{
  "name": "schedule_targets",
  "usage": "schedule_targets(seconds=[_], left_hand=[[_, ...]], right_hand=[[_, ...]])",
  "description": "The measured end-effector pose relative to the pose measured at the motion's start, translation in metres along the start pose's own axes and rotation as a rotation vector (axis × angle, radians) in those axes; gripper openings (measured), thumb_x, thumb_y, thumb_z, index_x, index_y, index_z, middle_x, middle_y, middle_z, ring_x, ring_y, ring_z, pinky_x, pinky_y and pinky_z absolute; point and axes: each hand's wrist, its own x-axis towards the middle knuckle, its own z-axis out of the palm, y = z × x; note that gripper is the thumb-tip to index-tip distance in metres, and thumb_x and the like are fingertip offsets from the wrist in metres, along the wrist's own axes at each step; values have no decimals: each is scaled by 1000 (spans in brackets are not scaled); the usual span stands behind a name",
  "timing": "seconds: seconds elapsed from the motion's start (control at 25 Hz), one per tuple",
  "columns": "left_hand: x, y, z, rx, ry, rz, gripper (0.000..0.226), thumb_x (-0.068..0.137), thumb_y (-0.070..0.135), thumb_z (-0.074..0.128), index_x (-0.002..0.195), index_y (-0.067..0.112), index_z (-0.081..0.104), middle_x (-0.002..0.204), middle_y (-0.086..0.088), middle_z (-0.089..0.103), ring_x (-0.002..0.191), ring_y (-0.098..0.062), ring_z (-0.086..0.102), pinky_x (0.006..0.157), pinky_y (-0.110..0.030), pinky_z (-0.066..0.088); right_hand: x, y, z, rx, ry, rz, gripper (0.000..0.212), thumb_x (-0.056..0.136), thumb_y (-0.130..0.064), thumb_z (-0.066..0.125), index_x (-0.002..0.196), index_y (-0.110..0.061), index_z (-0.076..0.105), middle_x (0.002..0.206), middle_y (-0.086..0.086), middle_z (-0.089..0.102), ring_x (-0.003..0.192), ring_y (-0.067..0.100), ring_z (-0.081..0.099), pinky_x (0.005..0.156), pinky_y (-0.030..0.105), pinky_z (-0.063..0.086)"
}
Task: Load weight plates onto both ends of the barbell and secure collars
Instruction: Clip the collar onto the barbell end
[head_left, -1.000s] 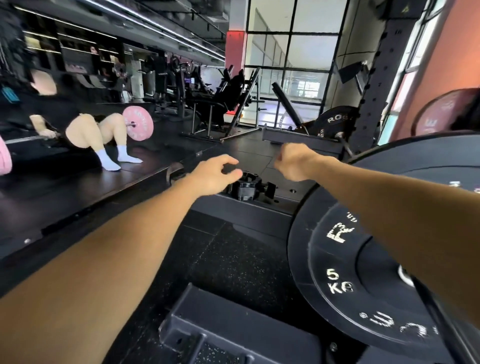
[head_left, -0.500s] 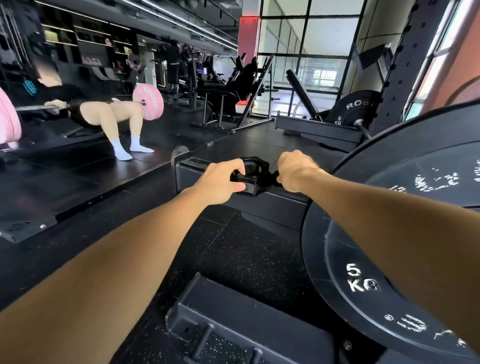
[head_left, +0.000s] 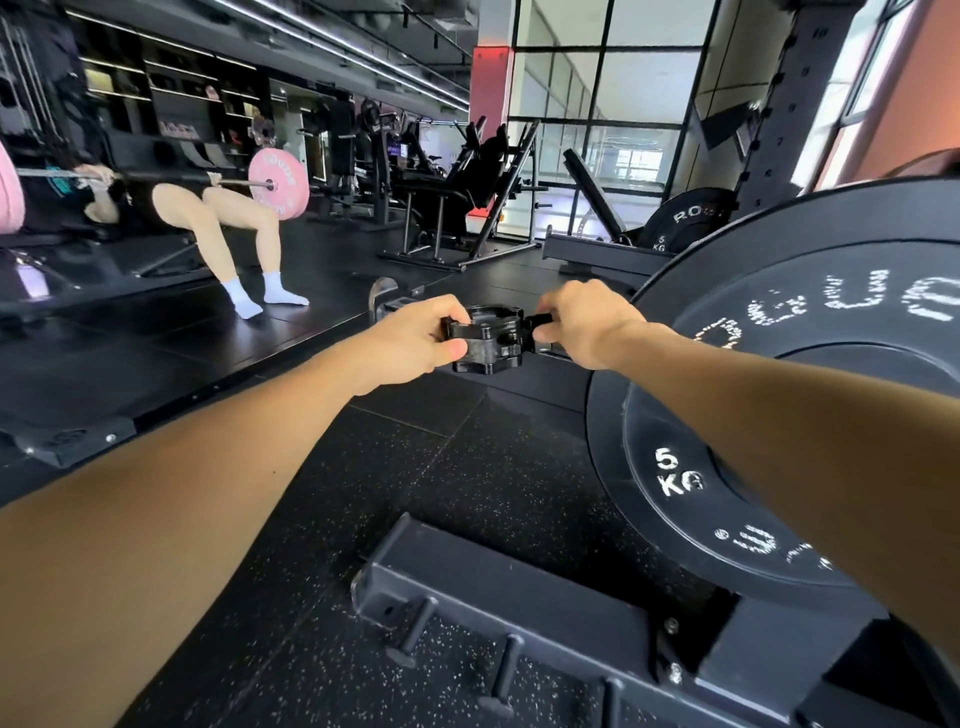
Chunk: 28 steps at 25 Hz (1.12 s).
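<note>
Both hands grip one black collar (head_left: 485, 340): left hand (head_left: 415, 340) curled round its body, right hand (head_left: 587, 322) pinching its lever. Right of the grip, a 5 kg plate (head_left: 779, 415)

Black speckled rubber floor (head_left: 322, 597), tall grid-paned windows (head_left: 608, 104) bright with daylight, red pillar (head_left: 489, 88), ceiling light strips (head_left: 332, 39), dark shelving (head_left: 156, 98) on the left wall, black gym machines (head_left: 457, 197) behind.

Black collar (head_left: 485, 340), black plate (head_left: 810, 415) with white lettering, black white-speckled floor (head_left: 467, 493), pink plate (head_left: 278, 182) beyond.
</note>
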Motion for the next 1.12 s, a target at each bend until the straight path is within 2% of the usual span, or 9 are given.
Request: schedule_targets(seconds=[0.08,0.16,0.28,0.36,0.48,0.64,0.72,0.96,1.12], left_hand=[[-27,20,0,-48,-28,-9,16,101,18,52,115,24,52,119,-20,61,106,-28,61,94,-41,53],[-55,46,0,-125,-55,3,16,102,15,50,117,17,51,120,-16,63,108,-28,65,95,-42,54],[-100,89,-2,-237,-94,25,13,102,15,49,115,14,50,120,-22,64,103,-34,69,95,-42,54],[-127,116,-3,-298,-116,37,19,103,20,48,120,12,49,117,-21,64,99,-34,71,97,-45,53],[-175,159,6,-444,-181,24,22,105,25,42,122,11,47,109,-14,67,88,-27,74,84,-36,59],[-237,212,28,-520,-211,-50,20,105,31,41,106,14,51,87,-12,71,89,-33,70,81,-39,57],[-263,234,41,-492,-205,-85,29,105,35,38,99,11,52,83,-18,68,86,-35,68,77,-37,57],[-303,259,89,-531,-364,-182,53,104,39,41,137,-3,43,89,-25,64,60,-23,62,52,-28,53],[-318,252,121,-510,-441,-233,51,105,36,40,132,-7,49,88,-21,63,57,-22,62,53,-29,54]], right_hand=[[-29,-2,-12,119,5,33,33,96,-20,59,128,-12,60,116,12,65,102,30,63,91,39,52],[-62,-3,-31,241,25,54,26,94,-16,61,119,-8,63,111,13,70,98,26,67,91,38,54],[-119,-6,-65,566,30,120,25,94,-7,61,119,-13,59,116,12,68,74,18,71,68,29,59],[-157,-7,-84,761,59,166,35,94,-3,61,128,-4,52,110,12,67,62,16,70,54,23,58],[-220,-9,-106,948,120,216,30,96,1,56,125,3,49,86,13,62,59,25,66,57,31,61],[-301,-12,-129,1015,143,253,4,99,-1,50,101,0,53,71,16,55,57,24,58,47,30,59],[-339,-9,-139,1020,181,280,14,100,-3,49,86,-2,53,68,15,53,54,22,56,46,30,58],[-426,10,-144,1052,232,422,19,98,-13,56,100,7,58,72,15,56,54,21,59,45,29,57],[-459,19,-123,1079,183,487,20,98,-13,57,94,7,60,72,16,60,54,21,64,50,31,60]])
